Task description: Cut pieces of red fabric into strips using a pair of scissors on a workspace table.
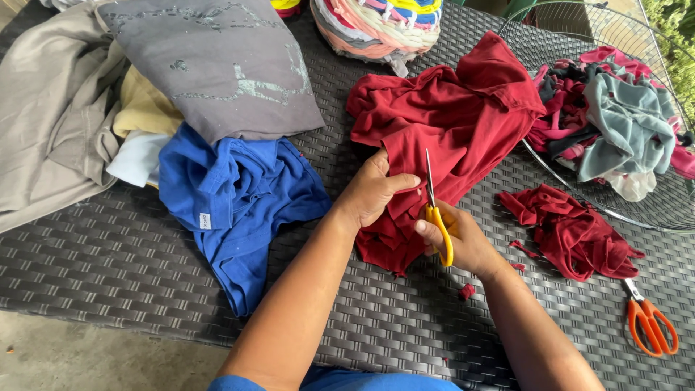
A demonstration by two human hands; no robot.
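Woven table [108, 268]: left hand [371, 192] pinching red garment [449, 116]; right hand [463, 239] gripping yellow scissors [436, 210].

We are losing the scissor blades' [430, 181] lower part behind the red cloth [449, 123]. Our right hand [463, 242] is hiding its fingers [427, 230] in the yellow handles. At twelve o'clock the striped fabric roll [376, 25] is running off the frame; at three o'clock the wire basket [651, 210] is too.
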